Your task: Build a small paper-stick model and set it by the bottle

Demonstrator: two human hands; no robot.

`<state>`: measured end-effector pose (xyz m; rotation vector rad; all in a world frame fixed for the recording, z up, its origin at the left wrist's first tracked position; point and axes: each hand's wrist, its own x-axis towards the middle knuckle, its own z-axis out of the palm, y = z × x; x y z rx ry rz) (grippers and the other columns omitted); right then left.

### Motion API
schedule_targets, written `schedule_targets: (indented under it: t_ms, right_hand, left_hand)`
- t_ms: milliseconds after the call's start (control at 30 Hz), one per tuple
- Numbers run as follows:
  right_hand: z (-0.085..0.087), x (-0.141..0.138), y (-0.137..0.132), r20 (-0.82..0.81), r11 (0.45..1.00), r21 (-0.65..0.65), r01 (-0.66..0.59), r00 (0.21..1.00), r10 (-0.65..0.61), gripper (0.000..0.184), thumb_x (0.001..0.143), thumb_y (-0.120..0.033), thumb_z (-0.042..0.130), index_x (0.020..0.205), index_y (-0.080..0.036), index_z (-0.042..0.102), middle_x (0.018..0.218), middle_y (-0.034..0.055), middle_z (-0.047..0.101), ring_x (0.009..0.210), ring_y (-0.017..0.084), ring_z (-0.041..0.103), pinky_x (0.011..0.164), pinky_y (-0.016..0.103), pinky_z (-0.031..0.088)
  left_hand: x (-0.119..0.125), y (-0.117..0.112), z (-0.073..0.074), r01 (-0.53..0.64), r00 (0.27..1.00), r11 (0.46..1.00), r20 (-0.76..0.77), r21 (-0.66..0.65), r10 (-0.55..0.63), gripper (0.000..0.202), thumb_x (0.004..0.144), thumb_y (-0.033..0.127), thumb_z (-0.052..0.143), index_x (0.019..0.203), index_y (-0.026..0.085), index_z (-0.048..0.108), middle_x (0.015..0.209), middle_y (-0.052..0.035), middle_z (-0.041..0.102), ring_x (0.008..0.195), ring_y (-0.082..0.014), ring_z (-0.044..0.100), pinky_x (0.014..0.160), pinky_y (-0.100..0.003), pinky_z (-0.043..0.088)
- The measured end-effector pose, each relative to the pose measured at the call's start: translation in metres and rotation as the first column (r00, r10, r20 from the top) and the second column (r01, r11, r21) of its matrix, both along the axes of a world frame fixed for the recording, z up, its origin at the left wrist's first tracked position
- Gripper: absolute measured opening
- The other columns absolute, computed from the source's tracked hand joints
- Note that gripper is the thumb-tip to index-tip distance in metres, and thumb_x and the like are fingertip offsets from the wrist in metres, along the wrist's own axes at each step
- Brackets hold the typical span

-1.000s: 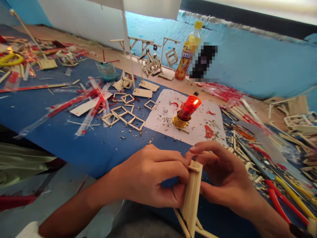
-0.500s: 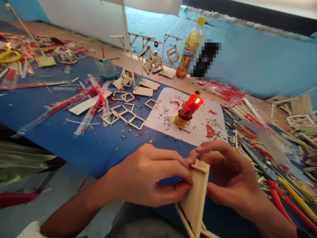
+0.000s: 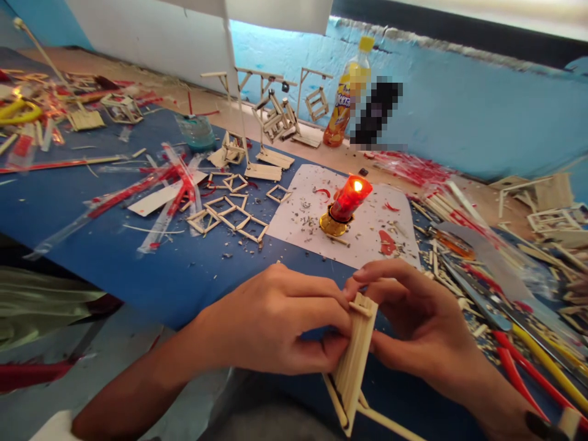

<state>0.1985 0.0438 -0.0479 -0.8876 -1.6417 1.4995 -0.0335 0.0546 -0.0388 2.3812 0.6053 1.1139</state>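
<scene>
Near us, the stick panel (image 3: 353,361) is pale straw yellow, finely lined lengthwise, with a blackish streak along its lower left edge. We see a deep blue table covering (image 3: 184,275) and, upon it, a white sheet (image 3: 294,214) speckled grey and dark, with a red scrap (image 3: 387,242). The candle (image 3: 351,197) is red-orange, its base (image 3: 334,225) shiny gold. Far off, our bottle (image 3: 343,101) shows orange and yellow against a light blue wall (image 3: 463,116). Near right, we have red handles (image 3: 508,361) beside a yellow handle (image 3: 539,355).
</scene>
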Motion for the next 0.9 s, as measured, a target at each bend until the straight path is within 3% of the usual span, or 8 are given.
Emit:
schedule_targets:
  t_ms: [133, 333, 633, 900]
  right_hand:
    - [-0.001, 0.0006, -0.0019, 0.006, 1.0, 0.016, 0.005, 1.0, -0.005, 0.052, 0.084, -0.014, 0.082, 0.126, -0.038, 0.064, 0.092, -0.0032, 0.075, 0.095, 0.015, 0.073, 0.099, 0.026, 0.056]
    - [0.0016, -0.0007, -0.0042, -0.021, 1.0, -0.005, -0.012, 1.0, 0.012, 0.054, 0.084, -0.011, 0.082, 0.126, -0.039, 0.064, 0.094, -0.0062, 0.074, 0.09, 0.01, 0.072, 0.095, 0.018, 0.055]
    - [0.004, 0.0004, -0.0038, -0.047, 0.999, -0.026, -0.03, 0.998, 0.028, 0.053, 0.084, -0.011, 0.082, 0.126, -0.039, 0.064, 0.103, -0.0043, 0.076, 0.09, 0.01, 0.072, 0.095, 0.02, 0.055]
    - [0.0039, 0.0009, -0.0023, -0.042, 1.0, 0.01, -0.011, 0.999, 0.011, 0.054, 0.084, -0.014, 0.084, 0.126, -0.039, 0.064, 0.103, -0.0041, 0.076, 0.089, 0.01, 0.073, 0.094, 0.021, 0.056]
  left_hand:
    - [0.0029, 0.0, -0.0014, 0.014, 0.999, 0.999, 0.034, 0.031, -0.015, 0.008, 0.082, 0.008, 0.071, 0.086, 0.014, 0.071, 0.089, -0.0039, 0.081, 0.074, -0.0127, 0.076, 0.06, -0.02, 0.053]
    - [0.0072, -0.0007, -0.0014, 0.003, 0.998, 1.0, 0.062, 0.022, -0.004, 0.007, 0.081, 0.007, 0.069, 0.082, 0.013, 0.071, 0.085, -0.0058, 0.08, 0.071, -0.0125, 0.075, 0.06, -0.018, 0.053]
    - [0.0032, -0.0051, -0.0007, 0.048, 0.991, 0.993, 0.129, -0.112, -0.033, 0.012, 0.077, 0.005, 0.073, 0.087, 0.011, 0.073, 0.09, -0.0086, 0.08, 0.073, -0.0124, 0.076, 0.067, -0.015, 0.057]
    - [0.0001, -0.0074, 0.0026, -0.011, 0.996, 0.995, 0.09, -0.1, 0.02, 0.013, 0.081, 0.006, 0.075, 0.091, 0.014, 0.075, 0.095, -0.0034, 0.083, 0.076, -0.0068, 0.076, 0.075, -0.009, 0.057]
